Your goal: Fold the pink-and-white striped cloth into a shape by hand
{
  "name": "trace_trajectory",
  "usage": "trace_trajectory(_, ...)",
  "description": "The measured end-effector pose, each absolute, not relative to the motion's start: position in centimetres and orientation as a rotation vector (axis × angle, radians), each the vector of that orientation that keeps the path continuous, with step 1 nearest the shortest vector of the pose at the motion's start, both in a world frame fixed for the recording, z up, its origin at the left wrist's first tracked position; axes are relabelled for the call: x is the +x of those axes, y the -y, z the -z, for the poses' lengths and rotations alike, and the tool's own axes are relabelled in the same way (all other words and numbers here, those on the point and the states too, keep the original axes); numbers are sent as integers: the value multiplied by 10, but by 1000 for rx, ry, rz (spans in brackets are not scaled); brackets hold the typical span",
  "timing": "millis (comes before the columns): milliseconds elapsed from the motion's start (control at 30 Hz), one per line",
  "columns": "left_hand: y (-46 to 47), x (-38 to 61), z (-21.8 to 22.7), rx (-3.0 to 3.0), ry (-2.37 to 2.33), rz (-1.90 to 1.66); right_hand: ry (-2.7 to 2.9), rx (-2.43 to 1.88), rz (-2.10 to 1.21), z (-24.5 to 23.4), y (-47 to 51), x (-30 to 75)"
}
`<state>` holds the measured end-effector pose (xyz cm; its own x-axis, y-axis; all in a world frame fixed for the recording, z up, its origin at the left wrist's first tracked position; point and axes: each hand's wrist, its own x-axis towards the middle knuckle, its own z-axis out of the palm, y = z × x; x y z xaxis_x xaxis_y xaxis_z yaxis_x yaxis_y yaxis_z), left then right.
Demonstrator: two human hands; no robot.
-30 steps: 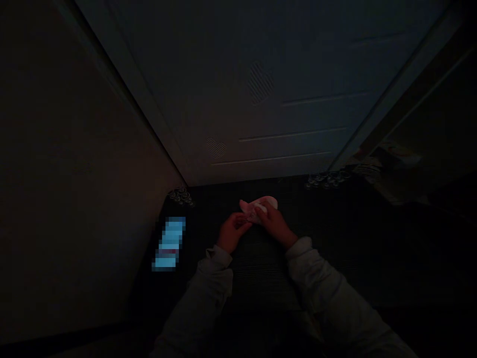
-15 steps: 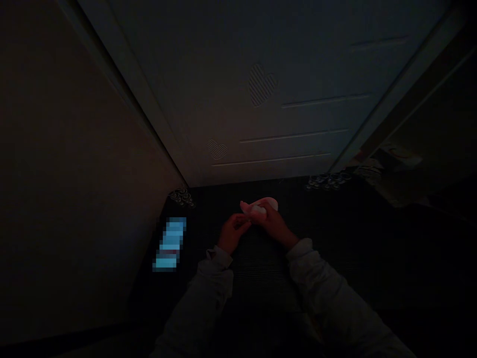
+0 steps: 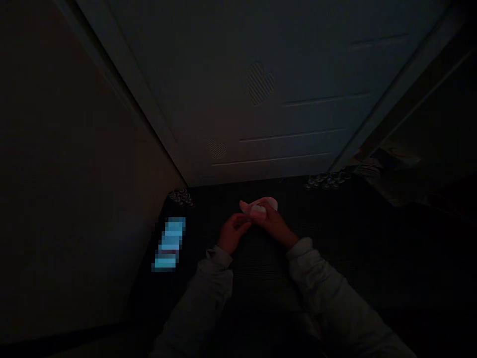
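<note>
The room is very dark. My right hand [image 3: 274, 223] is closed around a small pale pink object [image 3: 261, 205] that catches the only light; I cannot make out what it is. My left hand [image 3: 231, 232] is curled just to its left, fingertips meeting the right hand at the object's lower edge. Both hands hover over a dark ribbed mat [image 3: 261, 268]. Pale sleeves cover both forearms.
A lit phone screen [image 3: 169, 243] lies on the mat to the left of my hands. A pale door [image 3: 268, 114] with heart marks stands straight ahead, a wall [image 3: 74, 199] to the left. Small shiny items [image 3: 326, 180] lie at the door's foot; dim clutter [image 3: 391, 159] at right.
The patterned part of the pale object below my right thumb has gone from sight. Both hands stay where they were.
</note>
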<state>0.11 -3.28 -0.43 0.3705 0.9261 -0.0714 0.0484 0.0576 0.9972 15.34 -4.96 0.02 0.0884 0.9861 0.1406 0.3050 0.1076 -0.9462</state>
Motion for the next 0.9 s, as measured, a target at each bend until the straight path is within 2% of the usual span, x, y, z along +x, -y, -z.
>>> trace_trajectory(900,30,0,10,1335,-1006,-869,1429,-1444,-802,9,45,158)
